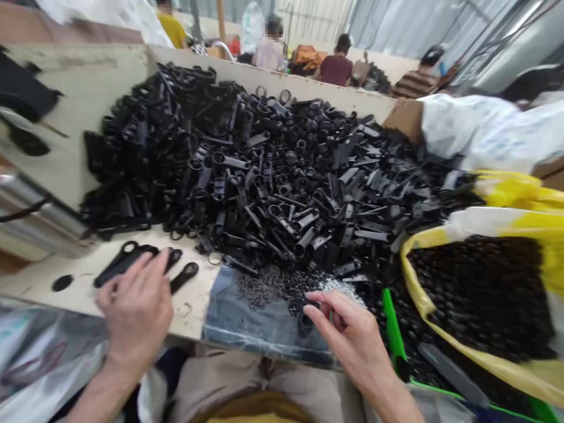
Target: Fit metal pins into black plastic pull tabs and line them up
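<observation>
My left hand [140,302] rests over a few flat black plastic parts with ring ends on the pale tabletop, its fingers stretched out across them. One such ringed part [185,276] lies just right of its fingertips. My right hand [347,328] is at the small hardware, thumb and index finger nearly together; something small and dark shows between them, too unclear to name. Below those fingertips a black ring-shaped piece [306,322] sits on the blue-grey cloth [259,328]. Tiny metal pieces [261,286], resembling screws or pins, are heaped at the cloth's back edge.
A large pile of black plastic parts [265,174] fills the boarded table behind. On the right stand a yellow-and-white sack [422,290] of small black pieces and a green tray [391,323]. A shiny metal cylinder [36,212] is at left. Several people sit beyond the back board.
</observation>
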The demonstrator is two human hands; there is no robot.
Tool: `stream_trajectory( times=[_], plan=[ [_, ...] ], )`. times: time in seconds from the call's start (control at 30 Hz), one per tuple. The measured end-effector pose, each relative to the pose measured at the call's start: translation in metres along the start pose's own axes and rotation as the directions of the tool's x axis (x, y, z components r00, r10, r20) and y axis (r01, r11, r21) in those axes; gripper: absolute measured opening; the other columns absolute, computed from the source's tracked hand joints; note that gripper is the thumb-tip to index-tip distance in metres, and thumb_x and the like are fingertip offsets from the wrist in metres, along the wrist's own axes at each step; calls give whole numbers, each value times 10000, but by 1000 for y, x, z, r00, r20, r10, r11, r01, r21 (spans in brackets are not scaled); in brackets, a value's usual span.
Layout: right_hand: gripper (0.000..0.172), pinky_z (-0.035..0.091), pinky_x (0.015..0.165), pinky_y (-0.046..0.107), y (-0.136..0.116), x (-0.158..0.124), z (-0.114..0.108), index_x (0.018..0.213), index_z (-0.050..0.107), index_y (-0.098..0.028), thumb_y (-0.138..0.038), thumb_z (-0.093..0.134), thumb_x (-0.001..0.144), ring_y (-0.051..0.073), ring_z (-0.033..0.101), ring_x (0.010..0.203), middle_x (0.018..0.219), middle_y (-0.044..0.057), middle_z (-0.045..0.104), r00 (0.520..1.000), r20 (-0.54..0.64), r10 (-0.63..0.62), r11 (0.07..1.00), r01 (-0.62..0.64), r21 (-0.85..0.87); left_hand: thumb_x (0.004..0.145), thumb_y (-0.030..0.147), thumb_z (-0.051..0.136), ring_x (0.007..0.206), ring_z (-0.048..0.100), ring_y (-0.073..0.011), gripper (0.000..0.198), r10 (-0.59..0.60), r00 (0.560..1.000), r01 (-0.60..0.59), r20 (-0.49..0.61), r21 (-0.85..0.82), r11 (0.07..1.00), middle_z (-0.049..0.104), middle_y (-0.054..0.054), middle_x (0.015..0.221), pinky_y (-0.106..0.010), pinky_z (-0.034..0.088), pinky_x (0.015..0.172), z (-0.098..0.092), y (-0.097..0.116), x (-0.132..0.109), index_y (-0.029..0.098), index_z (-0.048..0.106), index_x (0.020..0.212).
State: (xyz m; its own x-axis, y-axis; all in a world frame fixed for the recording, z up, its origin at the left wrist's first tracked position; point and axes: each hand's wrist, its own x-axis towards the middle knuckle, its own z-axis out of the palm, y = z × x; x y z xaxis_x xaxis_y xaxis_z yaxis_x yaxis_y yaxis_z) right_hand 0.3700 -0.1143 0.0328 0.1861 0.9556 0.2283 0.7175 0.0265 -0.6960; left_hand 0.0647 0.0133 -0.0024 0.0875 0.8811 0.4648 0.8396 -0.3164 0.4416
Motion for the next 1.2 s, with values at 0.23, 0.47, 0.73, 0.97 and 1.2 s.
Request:
stream_trajectory(
  times=[0.23,0.47,0.73,0.97,1.2],
  plan=[
    [374,578,569,279,21,-28,14,1233,648,-234,-458,377,1105,176,739,681,1035,60,679,990,99,-102,929,130,-346,973,250,643,1489,350,-471,490,177,977,-148,-123,212,966,508,-213,1571,-687,143,1176,18,-1,8,151,585,1449],
    [347,595,552,270,34,-27,30,1200,618,-274,-476,350,1111,179,760,678,1026,48,700,984,44,-172,930,177,-322,970,174,636,1095,623,-317,234,464,871,-475,162,37,879,754,-93,1136,-487,365,919,33,56,12,255,751,1156],
    [277,592,604,282,36,-38,27,1254,609,-288,-444,446,1093,195,760,781,1053,43,694,989,33,-141,973,145,-178,999,131,509,794,688,-228,250,454,864,-426,219,-164,890,776,-66,858,-386,479,780,42,46,36,182,751,1034],
    [246,490,488,234,10,-32,37,1260,646,-289,-328,616,1019,115,577,536,1044,26,693,988,95,-125,979,107,172,1000,219,462,1030,774,-230,307,11,906,296,423,-654,696,813,-70,1101,-313,596,907,1,40,-13,198,695,1198],
    [185,443,500,202,-15,-23,40,1095,737,-287,-300,742,911,107,502,576,937,2,663,995,44,88,857,-98,507,905,503,682,950,777,-292,345,32,578,816,815,-577,-38,811,-90,1013,-364,605,873,-12,82,-66,195,788,1016]
  ],
)
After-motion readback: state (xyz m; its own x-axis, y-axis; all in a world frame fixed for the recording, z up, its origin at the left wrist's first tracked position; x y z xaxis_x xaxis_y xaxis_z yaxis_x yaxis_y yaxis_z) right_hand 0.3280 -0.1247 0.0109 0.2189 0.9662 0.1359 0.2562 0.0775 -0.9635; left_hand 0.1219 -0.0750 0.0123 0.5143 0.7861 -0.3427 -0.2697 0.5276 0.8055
